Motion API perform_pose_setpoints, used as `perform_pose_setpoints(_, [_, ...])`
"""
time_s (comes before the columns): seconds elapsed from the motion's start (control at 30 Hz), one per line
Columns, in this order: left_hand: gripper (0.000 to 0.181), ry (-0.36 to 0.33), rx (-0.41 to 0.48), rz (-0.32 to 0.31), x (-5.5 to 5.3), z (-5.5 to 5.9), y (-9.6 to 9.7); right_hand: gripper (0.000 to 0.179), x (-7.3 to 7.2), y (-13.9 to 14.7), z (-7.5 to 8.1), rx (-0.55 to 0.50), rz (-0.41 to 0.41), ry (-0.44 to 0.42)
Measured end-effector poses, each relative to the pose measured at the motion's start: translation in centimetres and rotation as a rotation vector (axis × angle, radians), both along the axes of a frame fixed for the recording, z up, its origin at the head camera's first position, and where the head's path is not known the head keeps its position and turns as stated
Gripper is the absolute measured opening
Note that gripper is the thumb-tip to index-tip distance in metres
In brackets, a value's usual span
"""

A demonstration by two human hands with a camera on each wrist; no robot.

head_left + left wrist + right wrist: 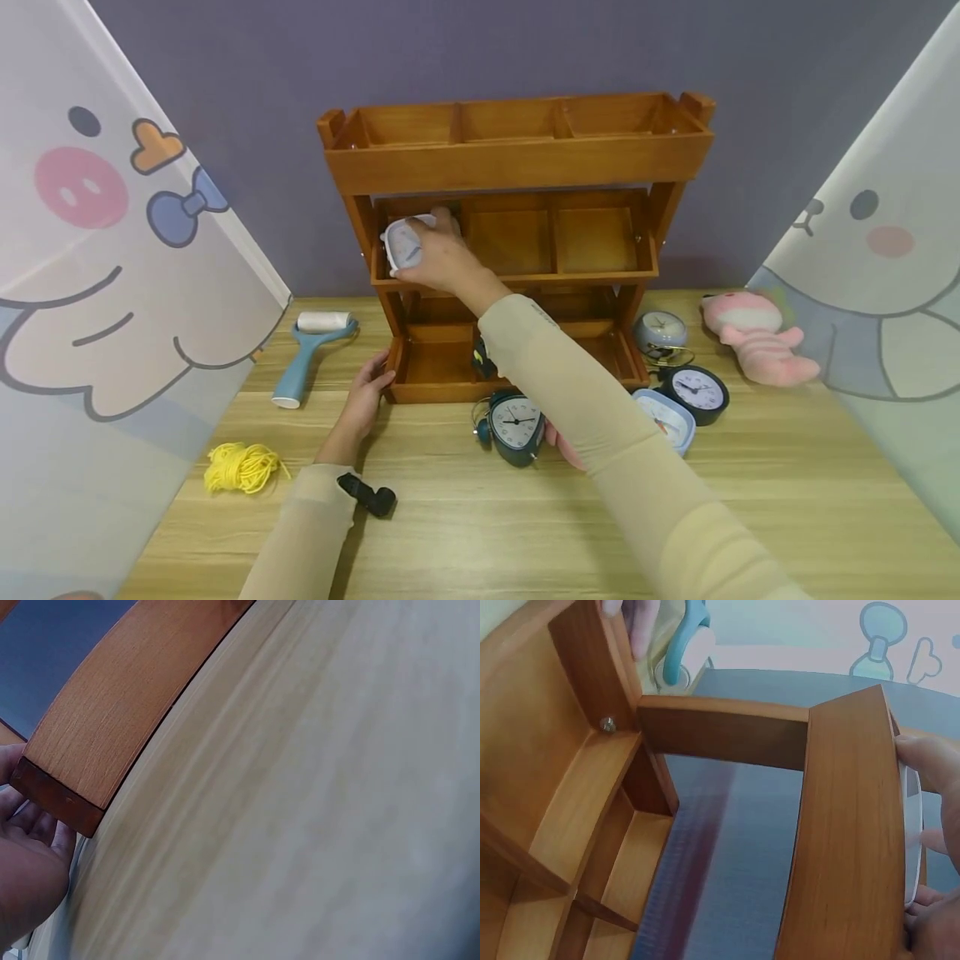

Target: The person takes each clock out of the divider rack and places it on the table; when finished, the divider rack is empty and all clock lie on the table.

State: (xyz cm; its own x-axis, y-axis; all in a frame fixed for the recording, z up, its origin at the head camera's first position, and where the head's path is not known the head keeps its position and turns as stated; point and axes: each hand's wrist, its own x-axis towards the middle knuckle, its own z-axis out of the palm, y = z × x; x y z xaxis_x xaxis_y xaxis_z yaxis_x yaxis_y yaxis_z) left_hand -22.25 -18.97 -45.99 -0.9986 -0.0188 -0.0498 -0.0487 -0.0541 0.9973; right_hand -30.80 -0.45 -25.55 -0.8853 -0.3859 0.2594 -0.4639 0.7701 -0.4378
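A three-tier wooden shelf rack [517, 167] stands against the back wall. In the head view my right hand [444, 257] grips a small white alarm clock [403, 243] by its sides, at the left compartment of the middle tier. The right wrist view shows only the clock's pale edge [913, 840] behind the tier's front board [847, 832]. Down at the rack's lower left corner, my left hand [365, 396] holds the end of the bottom tier; in the left wrist view its fingers [60, 840] lie against that wooden end [60, 799].
A dark green alarm clock [516, 423] stands before the rack. To the right are a black clock [697, 392], a light blue clock [667, 417], a grey clock [662, 332] and a pink plush toy [757, 337]. A lint roller [303, 362] and yellow cord [242, 467] lie left.
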Motion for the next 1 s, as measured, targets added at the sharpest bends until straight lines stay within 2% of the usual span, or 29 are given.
perform_pose_setpoints(0.13, [0.053,-0.005,-0.002,-0.004,0.0,0.0,-0.2,0.089,0.0,-0.4,0.0,-0.041,-0.009,-0.026])
perform_pose_setpoints(0.4, [0.053,0.001,0.003,0.002,0.0,0.2,-0.2,0.088,0.0,-0.6,0.1,-0.034,-0.036,0.006])
perform_pose_setpoints(0.8, [0.052,0.001,0.013,0.012,0.1,0.0,0.2,0.093,0.1,-0.4,-0.8,-0.041,-0.069,0.131])
perform_pose_setpoints(1.0, [0.052,-0.006,0.015,0.010,0.2,0.0,0.1,0.093,0.5,0.1,-1.2,-0.133,-0.055,0.181])
